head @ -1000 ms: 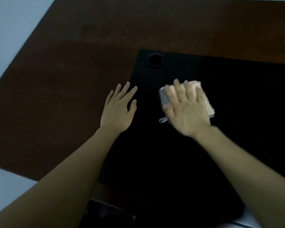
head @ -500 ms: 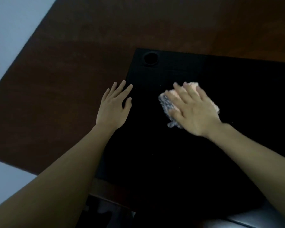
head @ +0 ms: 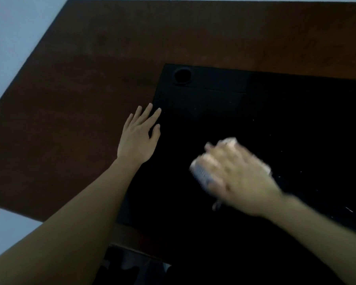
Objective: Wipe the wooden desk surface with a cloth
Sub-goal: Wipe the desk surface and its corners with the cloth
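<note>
A dark brown wooden desk (head: pixel 74 103) fills the view, with a large black mat (head: pixel 286 120) covering its right half. My right hand (head: pixel 238 175) lies flat on top of a pale pink and grey cloth (head: pixel 200 173), pressing it onto the black mat; the hand and cloth are motion-blurred, and most of the cloth is hidden under the palm. My left hand (head: pixel 138 138) rests flat with straight fingers at the mat's left edge, holding nothing.
A round black hole (head: pixel 183 75) sits in the mat's far left corner. Small white specks (head: pixel 348 209) dot the mat to the right of the cloth. The desk's left edge runs diagonally against a pale floor (head: pixel 6 38).
My right hand has dragged the cloth toward me and slightly right across the black mat, now blurred by motion. My left hand has stayed in place.
</note>
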`<state>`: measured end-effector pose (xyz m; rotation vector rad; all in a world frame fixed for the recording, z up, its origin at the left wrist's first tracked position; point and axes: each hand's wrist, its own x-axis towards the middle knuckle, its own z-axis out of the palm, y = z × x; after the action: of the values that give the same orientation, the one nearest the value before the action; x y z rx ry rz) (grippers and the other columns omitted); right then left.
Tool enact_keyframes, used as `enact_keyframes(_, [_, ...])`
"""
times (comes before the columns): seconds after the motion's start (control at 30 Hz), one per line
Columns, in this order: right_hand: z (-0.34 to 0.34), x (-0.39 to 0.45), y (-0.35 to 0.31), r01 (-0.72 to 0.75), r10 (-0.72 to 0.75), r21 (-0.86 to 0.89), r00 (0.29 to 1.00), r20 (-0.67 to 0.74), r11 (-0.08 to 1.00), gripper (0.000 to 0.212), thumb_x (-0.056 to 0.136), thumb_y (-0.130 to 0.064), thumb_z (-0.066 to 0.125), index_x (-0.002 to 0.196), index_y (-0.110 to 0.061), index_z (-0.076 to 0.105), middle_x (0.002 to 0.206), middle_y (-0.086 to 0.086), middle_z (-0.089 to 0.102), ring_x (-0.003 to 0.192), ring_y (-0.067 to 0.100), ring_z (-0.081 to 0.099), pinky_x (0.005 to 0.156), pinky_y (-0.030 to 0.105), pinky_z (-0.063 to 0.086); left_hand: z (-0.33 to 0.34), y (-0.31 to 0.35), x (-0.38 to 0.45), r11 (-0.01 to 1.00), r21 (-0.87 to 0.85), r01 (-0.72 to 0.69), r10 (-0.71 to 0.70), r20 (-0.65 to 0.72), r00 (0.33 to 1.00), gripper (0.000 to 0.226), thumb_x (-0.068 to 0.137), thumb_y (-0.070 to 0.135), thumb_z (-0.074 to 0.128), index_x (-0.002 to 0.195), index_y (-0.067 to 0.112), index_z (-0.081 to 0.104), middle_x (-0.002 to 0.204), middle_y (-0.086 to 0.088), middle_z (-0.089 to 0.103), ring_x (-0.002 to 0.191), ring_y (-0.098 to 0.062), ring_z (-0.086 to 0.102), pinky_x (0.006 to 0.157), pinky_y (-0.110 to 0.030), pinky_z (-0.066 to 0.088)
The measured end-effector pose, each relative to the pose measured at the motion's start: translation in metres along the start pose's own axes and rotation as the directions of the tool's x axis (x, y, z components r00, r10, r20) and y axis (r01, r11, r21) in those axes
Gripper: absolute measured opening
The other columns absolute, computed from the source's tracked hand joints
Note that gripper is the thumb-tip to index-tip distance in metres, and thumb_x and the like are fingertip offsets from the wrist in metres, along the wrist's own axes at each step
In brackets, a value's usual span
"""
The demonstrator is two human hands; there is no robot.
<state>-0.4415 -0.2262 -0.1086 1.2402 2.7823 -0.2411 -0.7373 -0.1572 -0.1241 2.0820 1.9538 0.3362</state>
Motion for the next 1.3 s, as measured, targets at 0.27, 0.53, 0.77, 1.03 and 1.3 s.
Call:
enact_keyframes(0.27, [-0.013, 0.079, 0.075, -0.548, 0.545, 0.046, 0.836, 0.063, 0.835, 0.069, 0.100, -0.055, 0.007, 0.164, -0.032, 0.004, 0.172, 0.005, -0.002, 0.157, 0.029, -0.005, 0.125, 0.054, -0.001, 0.000, 0.001, 0.000, 1.000, 0.001, 0.004, -0.004, -0.006, 1.000, 0.049, 0.108, 0.037, 0.035, 0.157, 0.035, 0.031, 0.167, 0.009, 0.017, 0.155, -0.012, 0.004, 0.126, -0.032, 0.002])
enact_keyframes(0.53, [0.007, -0.012, -0.050, 0.002, -0.004, 0.144, 1.000, 0.014, 0.990, 0.060, 0.103, -0.052, 0.033, 0.156, -0.025, 0.038, 0.166, 0.007, 0.032, 0.152, 0.032, 0.028, 0.120, 0.053, 0.018, 0.001, 0.001, 0.001, 1.000, -0.009, 0.000, 0.000, -0.021, 1.000, 0.049, 0.108, 0.035, 0.038, 0.156, 0.034, 0.034, 0.167, 0.008, 0.021, 0.156, -0.014, 0.007, 0.126, -0.032, 0.003])
enact_keyframes(0.77, [-0.007, 0.047, 0.078, -0.279, 0.278, 0.011, 0.959, 0.046, 0.960, 0.071, 0.097, -0.060, 0.013, 0.162, -0.033, 0.020, 0.169, 0.009, 0.020, 0.155, 0.033, 0.016, 0.123, 0.051, 0.010, 0.000, 0.001, -0.001, 1.000, -0.016, -0.002, 0.001, -0.030, 1.000, 0.048, 0.108, 0.037, 0.037, 0.156, 0.035, 0.034, 0.166, 0.009, 0.021, 0.155, -0.012, 0.007, 0.124, -0.026, -0.001])
enact_keyframes(1.03, [0.006, 0.022, -0.006, -0.324, 0.326, 0.064, 0.945, -0.032, 0.944, 0.068, 0.098, -0.053, 0.026, 0.159, -0.023, 0.032, 0.166, 0.011, 0.029, 0.151, 0.039, 0.026, 0.120, 0.059, 0.016, 0.000, 0.001, 0.001, 1.000, -0.003, 0.007, -0.007, -0.017, 1.000, 0.049, 0.108, 0.038, 0.037, 0.156, 0.036, 0.033, 0.167, 0.009, 0.019, 0.155, -0.011, 0.006, 0.125, -0.028, 0.000])
enact_keyframes(1.3, [0.011, -0.018, 0.026, -0.043, 0.042, 0.016, 0.997, 0.057, 0.999, 0.062, 0.101, -0.054, 0.034, 0.158, -0.029, 0.034, 0.164, 0.006, 0.035, 0.150, 0.033, 0.032, 0.122, 0.054, 0.021, 0.003, 0.001, -0.001, 1.000, 0.020, -0.011, 0.011, -0.025, 1.000, 0.049, 0.108, 0.037, 0.037, 0.156, 0.033, 0.033, 0.167, 0.007, 0.021, 0.156, -0.014, 0.007, 0.126, -0.033, 0.003])
